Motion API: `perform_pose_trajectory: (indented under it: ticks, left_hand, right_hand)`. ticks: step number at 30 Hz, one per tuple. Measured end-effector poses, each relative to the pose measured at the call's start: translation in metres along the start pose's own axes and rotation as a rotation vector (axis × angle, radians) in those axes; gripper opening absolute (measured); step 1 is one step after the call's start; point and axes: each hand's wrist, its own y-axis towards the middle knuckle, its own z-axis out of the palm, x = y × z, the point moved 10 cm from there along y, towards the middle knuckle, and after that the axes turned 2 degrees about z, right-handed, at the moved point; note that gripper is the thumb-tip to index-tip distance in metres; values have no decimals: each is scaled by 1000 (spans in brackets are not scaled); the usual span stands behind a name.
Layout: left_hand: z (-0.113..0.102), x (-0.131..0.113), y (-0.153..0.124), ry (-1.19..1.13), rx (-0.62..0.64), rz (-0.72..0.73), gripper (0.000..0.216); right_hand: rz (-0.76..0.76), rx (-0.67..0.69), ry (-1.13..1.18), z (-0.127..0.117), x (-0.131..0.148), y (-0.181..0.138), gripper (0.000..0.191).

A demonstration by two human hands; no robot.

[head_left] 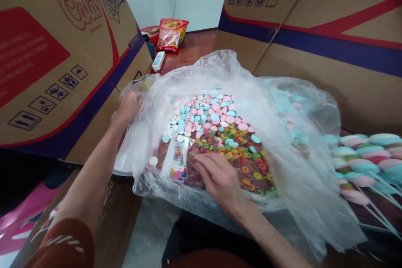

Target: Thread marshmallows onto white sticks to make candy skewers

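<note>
My left hand [129,106] reaches to the left edge of the clear plastic bag [188,76], beside a clear container. Its fingertips are largely hidden. My right hand [221,176] is low over the spread candy, fingers bent and close together. Its fingertips are beside a stack of small clear printed wrappers [178,157]; whatever they pinch does not show. Beyond the hand lie pink, blue and white marshmallows [215,111]. Nearer are coloured gummy rings [245,150] in red, orange, yellow and green. One white marshmallow [153,161] sits apart at the left.
Big cardboard boxes stand at the left [78,50] and right [314,33]. Finished candy skewers [364,157] with pale sticks lie at the right. At the back are a red snack packet [172,35] and a white remote-like object [158,61] on the brown table [199,46].
</note>
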Motion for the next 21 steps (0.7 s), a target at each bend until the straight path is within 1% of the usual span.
perform_pose_trajectory:
  ticks: [1,3,4,5,6,7,9,10,11,13,16,18,21]
  left_hand:
    - [-9,-16,-12,29,9,45,17]
    - [-28,-48,-44,37,-41,122,20]
    - [-34,-63,-63,12,-60,154,21]
    - [-37,-76,-84,-23,-74,178,21]
    - [-34,-85,-104,-69,-60,199,22]
    - [-25,-90,-123,-121,-12,204,22]
    - [9,-85,-157,-171,170,149,23]
    - [24,-80,-170,-169,218,126,23]
    - [35,-74,-179,-145,240,112,25]
    - [51,-61,-186,-70,244,83,27]
    - [61,-51,-180,83,263,33,27]
    - [65,-51,-173,215,341,5,27]
    - [67,-55,-167,370,458,7,25]
  right_hand:
    - [-32,84,12,18,13,7,24]
    - [-80,282,-25,58,34,16,22]
    - [-94,368,-62,75,41,17,21]
    - [-106,437,-103,89,45,17,19]
    - [-105,487,-144,99,46,16,18]
    - [-95,519,-176,105,44,13,17]
    - [-47,532,-211,107,36,9,15]
    - [-19,525,-215,105,31,6,14]
    - [4,512,-214,102,27,5,15]
    - [37,492,-202,97,21,4,17]
    - [60,499,-185,98,22,6,22]
    - [56,512,-210,101,28,9,25]
    - [0,563,-288,105,40,13,24]
